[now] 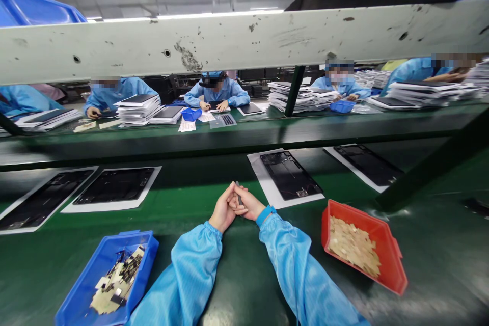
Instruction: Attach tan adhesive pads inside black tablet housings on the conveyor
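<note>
My left hand and my right hand meet at the middle of the green work surface, fingers pressed together. Between them stands a thin grey tool, like tweezers, gripped by my right hand; my left fingers close against it. What else they hold is too small to see. A black tablet shell on a white sheet lies just beyond my hands to the right. A blue tray of small flat parts sits near left, a red tray of tan pieces near right.
More black shells on white sheets lie at the left, far left and right. A white beam crosses overhead. Across a raised green shelf, several people in blue coats work beside stacked trays.
</note>
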A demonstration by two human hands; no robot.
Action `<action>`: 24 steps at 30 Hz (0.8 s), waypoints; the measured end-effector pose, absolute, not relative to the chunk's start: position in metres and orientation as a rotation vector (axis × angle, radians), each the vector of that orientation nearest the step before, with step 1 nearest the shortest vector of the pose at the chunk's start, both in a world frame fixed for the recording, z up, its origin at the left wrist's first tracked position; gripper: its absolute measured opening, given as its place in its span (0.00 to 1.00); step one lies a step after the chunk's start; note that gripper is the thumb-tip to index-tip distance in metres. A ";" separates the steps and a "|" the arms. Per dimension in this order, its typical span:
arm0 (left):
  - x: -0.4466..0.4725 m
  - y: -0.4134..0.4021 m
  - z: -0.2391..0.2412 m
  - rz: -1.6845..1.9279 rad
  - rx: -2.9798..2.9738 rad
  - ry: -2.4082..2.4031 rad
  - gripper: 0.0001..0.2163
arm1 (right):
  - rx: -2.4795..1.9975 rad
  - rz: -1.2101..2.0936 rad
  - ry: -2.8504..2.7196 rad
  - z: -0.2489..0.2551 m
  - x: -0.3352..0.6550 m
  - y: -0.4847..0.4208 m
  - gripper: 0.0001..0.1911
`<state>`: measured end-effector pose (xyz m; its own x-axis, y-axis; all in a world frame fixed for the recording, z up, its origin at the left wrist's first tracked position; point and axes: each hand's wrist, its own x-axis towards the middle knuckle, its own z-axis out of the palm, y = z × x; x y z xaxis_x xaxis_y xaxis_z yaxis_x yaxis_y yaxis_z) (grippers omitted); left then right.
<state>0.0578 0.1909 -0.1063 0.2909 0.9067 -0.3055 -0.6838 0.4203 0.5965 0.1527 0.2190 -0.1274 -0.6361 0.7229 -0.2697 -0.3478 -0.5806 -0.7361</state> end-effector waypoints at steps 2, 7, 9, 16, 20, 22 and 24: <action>0.058 0.191 -0.106 1.099 0.384 0.667 0.14 | -0.748 2.211 -0.867 -0.127 0.153 0.219 0.30; 0.057 0.191 -0.106 1.114 0.379 0.655 0.13 | -0.744 2.206 -0.872 -0.126 0.153 0.219 0.31; 0.058 0.192 -0.106 1.120 0.382 0.648 0.13 | -0.740 2.202 -0.873 -0.127 0.153 0.219 0.31; 0.058 0.192 -0.107 1.127 0.394 0.634 0.13 | -0.729 2.190 -0.876 -0.130 0.153 0.220 0.29; 0.058 0.192 -0.107 1.127 0.385 0.634 0.13 | -0.731 2.196 -0.880 -0.131 0.153 0.221 0.29; 0.058 0.192 -0.107 1.127 0.383 0.634 0.13 | -0.734 2.200 -0.879 -0.131 0.153 0.221 0.29; 0.059 0.192 -0.107 1.129 0.380 0.635 0.13 | -0.738 2.204 -0.877 -0.130 0.153 0.221 0.29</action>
